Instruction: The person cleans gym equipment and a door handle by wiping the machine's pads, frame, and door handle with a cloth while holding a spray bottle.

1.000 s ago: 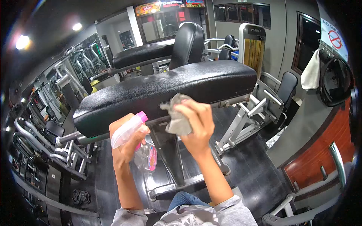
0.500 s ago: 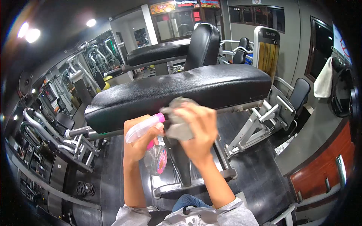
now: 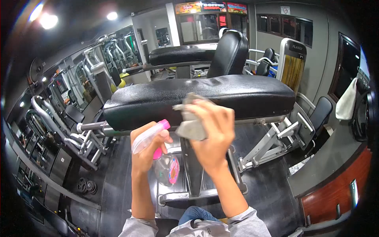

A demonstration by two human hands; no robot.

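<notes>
My left hand (image 3: 145, 148) is wrapped round the neck of a clear spray bottle (image 3: 166, 170) with a white and pink spray head and a colourful label. Bunched in my right hand (image 3: 213, 136) is a grey cloth (image 3: 192, 123), slightly blurred. It is in front of the near side of a long black padded cushion (image 3: 158, 94); whether it touches the pad I cannot tell. The bottle hangs upright below the pad's lower edge, left of the cloth.
Behind the pad stand a black backrest (image 3: 231, 53) and a second long pad (image 3: 179, 54). Gym machines (image 3: 92, 75) line the left side. A weight-stack machine (image 3: 292, 65) is at the right, and a white towel (image 3: 347, 100) hangs on the wall. Small dumbbells (image 3: 87, 185) lie on the floor.
The view has shifted, so the pad and room appear farther right and slightly lower. My right hand, with the cloth, is a little farther from my left hand. Both hands keep their hold.
</notes>
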